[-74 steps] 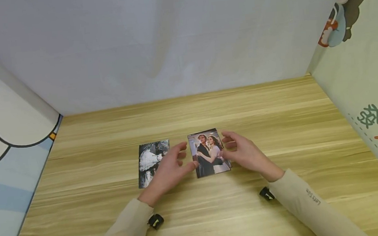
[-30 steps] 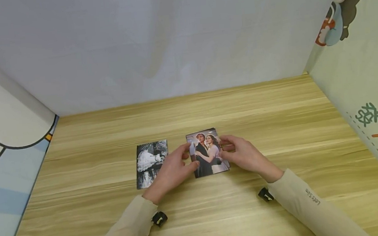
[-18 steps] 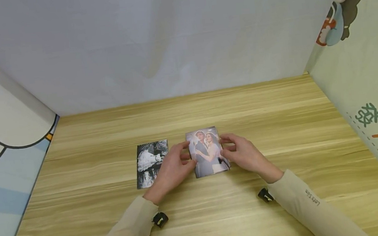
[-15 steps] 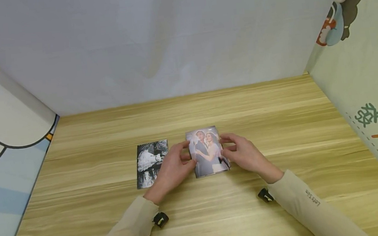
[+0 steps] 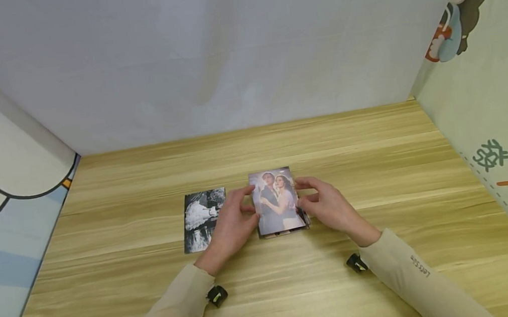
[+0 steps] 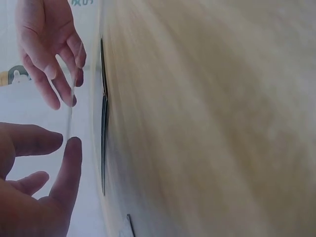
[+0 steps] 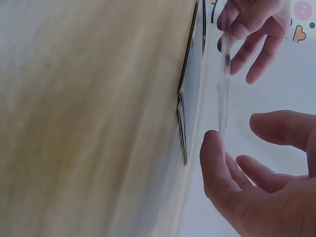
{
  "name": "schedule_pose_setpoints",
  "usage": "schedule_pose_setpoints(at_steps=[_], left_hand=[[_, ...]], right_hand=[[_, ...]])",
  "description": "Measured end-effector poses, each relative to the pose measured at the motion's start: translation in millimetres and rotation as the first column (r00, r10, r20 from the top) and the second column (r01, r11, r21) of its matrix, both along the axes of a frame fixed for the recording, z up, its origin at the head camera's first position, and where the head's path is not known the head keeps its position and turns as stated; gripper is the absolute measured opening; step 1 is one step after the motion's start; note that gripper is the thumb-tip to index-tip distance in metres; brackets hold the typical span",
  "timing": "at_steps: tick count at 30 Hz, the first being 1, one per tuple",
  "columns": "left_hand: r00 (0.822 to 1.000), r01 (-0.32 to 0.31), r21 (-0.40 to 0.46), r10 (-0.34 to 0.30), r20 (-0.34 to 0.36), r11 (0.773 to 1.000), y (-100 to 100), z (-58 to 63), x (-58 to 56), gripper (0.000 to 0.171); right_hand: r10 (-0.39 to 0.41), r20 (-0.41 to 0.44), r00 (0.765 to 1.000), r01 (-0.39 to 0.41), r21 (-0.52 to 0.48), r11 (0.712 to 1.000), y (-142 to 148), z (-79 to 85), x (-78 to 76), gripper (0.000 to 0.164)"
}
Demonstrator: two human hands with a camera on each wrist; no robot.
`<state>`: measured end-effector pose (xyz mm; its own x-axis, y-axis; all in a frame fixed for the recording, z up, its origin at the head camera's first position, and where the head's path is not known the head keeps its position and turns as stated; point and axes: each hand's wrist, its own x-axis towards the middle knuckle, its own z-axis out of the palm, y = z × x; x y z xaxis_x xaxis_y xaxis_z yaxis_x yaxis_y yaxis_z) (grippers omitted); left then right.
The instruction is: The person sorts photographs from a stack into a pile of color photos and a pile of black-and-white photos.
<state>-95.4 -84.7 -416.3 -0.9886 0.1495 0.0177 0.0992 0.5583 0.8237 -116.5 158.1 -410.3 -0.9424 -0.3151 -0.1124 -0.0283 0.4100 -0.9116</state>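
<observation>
In the head view, a glossy photo card of an embracing couple is raised over a small stack of cards. My left hand pinches its left edge; in the left wrist view the fingertips close on the card's thin edge. At the right edge is my right hand. One right fingertip touches the card's edge in the right wrist view, and another digit stands apart above it. Left of the stack lies a black-and-white photo card, partly covered by my left hand.
The cards rest on a wood-grain tabletop. A pale sheet closes off the back, and printed panels with cartoon figures stand at both sides. A small black device sits at my left wrist, with another at the right.
The couple photo card has risen off the stack and moved slightly away from me, baring the cards beneath at its near edge. Both hands moved with it; the black-and-white card stayed put.
</observation>
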Motion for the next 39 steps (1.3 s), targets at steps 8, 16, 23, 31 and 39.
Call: schedule_pose_setpoints(at_steps=[8, 16, 23, 31, 39], left_hand=[[0.999, -0.040, 0.059, 0.041, -0.015, 0.997, 12.1, 6.3, 20.4, 0.070], [0.998, -0.060, 0.133, 0.061, -0.005, 0.989, 15.0, 7.6, 23.4, 0.074], [0.996, -0.086, 0.146, 0.080, 0.043, 0.986, 14.6, 7.7, 22.3, 0.078], [0.998, -0.056, 0.119, 0.053, 0.025, 0.991, 11.2, 9.8, 14.4, 0.067], [0.999, -0.040, 0.144, 0.040, 0.002, 0.989, 6.8, 8.9, 3.8, 0.065]], right_hand=[[0.025, -0.029, 0.999, -0.026, -0.050, 0.998, 11.8, 1.2, 9.6, 0.055], [-0.010, -0.043, 0.999, 0.007, -0.079, 0.997, 13.7, 3.0, 11.0, 0.058], [-0.022, -0.051, 0.998, 0.018, -0.086, 0.996, 14.9, 4.1, 10.4, 0.057], [-0.043, -0.046, 0.998, 0.037, -0.120, 0.992, 13.2, 6.4, 6.1, 0.056], [-0.065, -0.061, 0.996, 0.057, -0.128, 0.990, 9.0, 10.6, 0.6, 0.053]])
